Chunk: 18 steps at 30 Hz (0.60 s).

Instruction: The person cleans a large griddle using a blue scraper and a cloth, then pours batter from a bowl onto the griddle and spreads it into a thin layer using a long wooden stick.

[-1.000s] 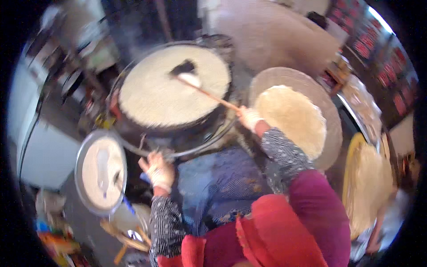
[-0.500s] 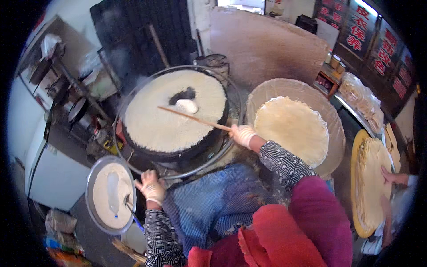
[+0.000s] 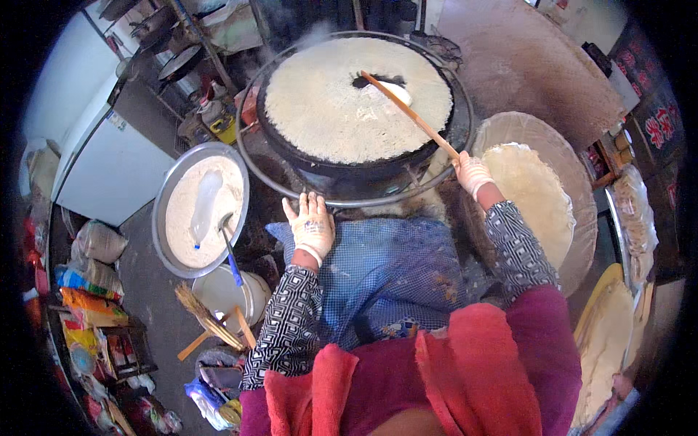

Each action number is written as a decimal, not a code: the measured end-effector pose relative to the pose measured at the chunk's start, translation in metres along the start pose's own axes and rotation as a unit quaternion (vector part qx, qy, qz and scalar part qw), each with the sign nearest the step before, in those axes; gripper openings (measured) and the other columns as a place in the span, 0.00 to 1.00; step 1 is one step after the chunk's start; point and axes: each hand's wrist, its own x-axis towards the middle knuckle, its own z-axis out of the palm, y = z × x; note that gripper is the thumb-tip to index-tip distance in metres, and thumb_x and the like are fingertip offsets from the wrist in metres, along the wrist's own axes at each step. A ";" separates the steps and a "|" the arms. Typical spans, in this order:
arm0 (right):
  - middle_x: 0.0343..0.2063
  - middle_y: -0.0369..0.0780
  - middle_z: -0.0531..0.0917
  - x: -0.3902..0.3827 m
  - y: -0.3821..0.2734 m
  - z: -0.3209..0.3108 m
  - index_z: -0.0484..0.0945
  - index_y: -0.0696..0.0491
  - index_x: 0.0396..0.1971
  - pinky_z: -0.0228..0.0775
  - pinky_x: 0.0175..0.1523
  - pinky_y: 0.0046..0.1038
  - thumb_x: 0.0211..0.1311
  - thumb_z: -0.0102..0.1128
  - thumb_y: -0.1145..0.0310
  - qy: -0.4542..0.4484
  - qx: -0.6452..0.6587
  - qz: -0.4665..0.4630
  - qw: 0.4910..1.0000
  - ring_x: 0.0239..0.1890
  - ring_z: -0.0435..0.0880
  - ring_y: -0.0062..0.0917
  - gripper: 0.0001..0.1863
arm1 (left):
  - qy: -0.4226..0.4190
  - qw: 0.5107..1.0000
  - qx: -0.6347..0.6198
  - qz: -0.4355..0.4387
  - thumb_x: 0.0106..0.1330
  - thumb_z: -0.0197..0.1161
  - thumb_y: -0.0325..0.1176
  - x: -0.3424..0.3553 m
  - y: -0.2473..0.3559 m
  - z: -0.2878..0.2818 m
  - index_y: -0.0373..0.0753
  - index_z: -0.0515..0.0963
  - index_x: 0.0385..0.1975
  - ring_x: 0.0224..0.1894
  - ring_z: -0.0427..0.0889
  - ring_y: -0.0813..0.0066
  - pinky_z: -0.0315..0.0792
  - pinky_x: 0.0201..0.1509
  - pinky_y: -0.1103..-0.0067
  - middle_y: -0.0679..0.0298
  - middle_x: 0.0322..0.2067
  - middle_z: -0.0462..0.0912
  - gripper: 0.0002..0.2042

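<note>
My right hand [image 3: 472,174] grips a long wooden stick [image 3: 418,120], whose far end reaches over a round black griddle [image 3: 298,156] coated in pale batter [image 3: 313,102]. A dark bare patch and a white lump [image 3: 392,93] lie under that end. My left hand [image 3: 311,231], gloved like the right, has fingers spread at the near edge of the metal ring [image 3: 342,202] around the griddle, above blue mesh cloth [image 3: 382,269]. Left of it is a steel bowl [image 3: 173,182] of beige batter holding a clear bottle [image 3: 207,200] and a blue-handled ladle [image 3: 233,261].
A cloth-lined round basket [image 3: 509,127] holding a thin pancake stands right. Stacked pancakes [image 3: 607,341] lie lower right, with a co-worker's hand [image 3: 618,389] beside them. A bucket [image 3: 218,291], brush [image 3: 200,312], white cabinet [image 3: 102,163] and packages [image 3: 94,305] crowd the left.
The view has tilted, so the griddle and bowl appear higher and farther right. The stick's far end has swung toward the back of the dark patch, now angled more steeply.
</note>
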 end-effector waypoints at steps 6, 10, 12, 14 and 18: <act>0.29 0.56 0.81 -0.002 0.027 0.026 0.71 0.52 0.38 0.71 0.38 0.50 0.67 0.48 0.54 -0.012 -0.005 -0.015 1.000 0.34 0.80 0.54 0.16 | -0.039 0.996 0.047 -0.073 0.60 0.54 0.42 0.013 -0.022 -0.009 0.36 0.72 0.54 0.66 0.62 0.60 0.36 0.69 0.42 0.56 0.61 0.69 0.24; 0.32 0.55 0.82 0.008 0.012 -0.003 0.72 0.52 0.41 0.71 0.41 0.50 0.68 0.46 0.52 -0.011 -0.010 0.028 1.000 0.37 0.81 0.52 0.18 | -0.097 0.987 0.062 -0.111 0.61 0.53 0.44 0.024 -0.043 -0.010 0.40 0.70 0.59 0.69 0.59 0.61 0.31 0.69 0.42 0.61 0.64 0.66 0.26; 0.34 0.56 0.82 0.000 -0.004 -0.009 0.72 0.54 0.42 0.72 0.45 0.49 0.68 0.45 0.52 -0.035 -0.029 -0.008 0.999 0.39 0.81 0.51 0.19 | -0.107 0.983 0.061 -0.140 0.62 0.52 0.44 0.027 -0.063 0.000 0.40 0.69 0.60 0.69 0.58 0.62 0.31 0.69 0.42 0.61 0.65 0.65 0.26; 0.31 0.56 0.81 -0.003 0.013 0.011 0.72 0.52 0.39 0.71 0.41 0.50 0.68 0.47 0.56 -0.018 -0.034 -0.024 0.999 0.37 0.80 0.53 0.15 | -0.143 0.975 0.058 -0.158 0.64 0.52 0.43 0.038 -0.063 -0.012 0.41 0.66 0.63 0.70 0.56 0.64 0.32 0.70 0.44 0.63 0.66 0.63 0.27; 0.31 0.56 0.81 0.002 0.020 0.005 0.70 0.53 0.42 0.70 0.40 0.50 0.68 0.46 0.55 -0.001 -0.010 0.047 0.999 0.36 0.81 0.52 0.16 | -0.189 0.963 0.098 -0.167 0.62 0.55 0.43 0.060 -0.076 -0.025 0.42 0.62 0.66 0.72 0.52 0.65 0.34 0.71 0.45 0.63 0.69 0.58 0.31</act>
